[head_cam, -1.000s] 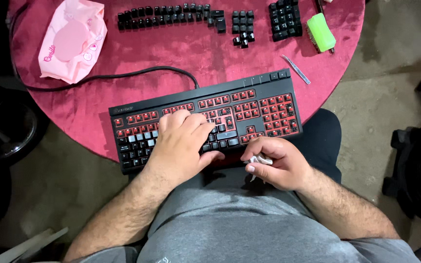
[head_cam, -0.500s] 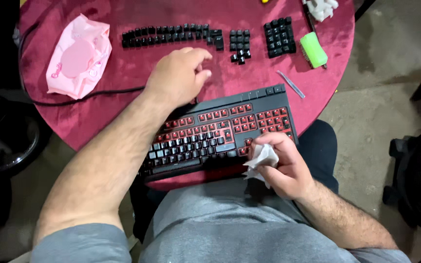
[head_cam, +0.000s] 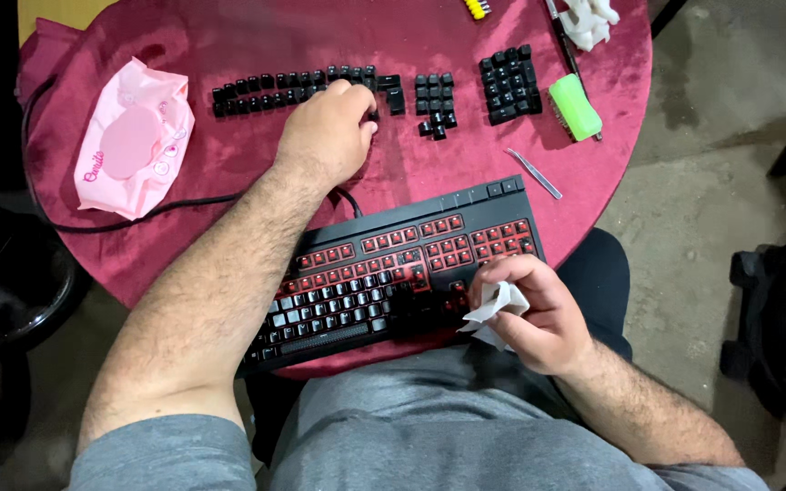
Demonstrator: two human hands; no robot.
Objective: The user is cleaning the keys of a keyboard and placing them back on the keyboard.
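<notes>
A black keyboard (head_cam: pixel 384 273) with red-lit switches rests on the round table's near edge, partly over my lap; its left half has keycaps, its right half shows bare red switches. My left hand (head_cam: pixel 327 135) reaches to the far row of loose black keycaps (head_cam: pixel 266 89), fingers curled over the caps at the row's right end. My right hand (head_cam: pixel 534 314) is by the keyboard's lower right corner, shut on a crumpled white wipe (head_cam: pixel 495 307).
The table has a dark red cloth (head_cam: pixel 229 173). A pink wipe pack (head_cam: pixel 129 141) lies far left, two keycap clusters (head_cam: pixel 509 84) and a green brush (head_cam: pixel 575 106) far right, metal tweezers (head_cam: pixel 533 173) behind the keyboard. A black cable (head_cam: pixel 138 218) runs left.
My left hand lifted off the keyboard and moved up the table to the row of loose keycaps. My right hand stayed near the keyboard's corner with the wipe.
</notes>
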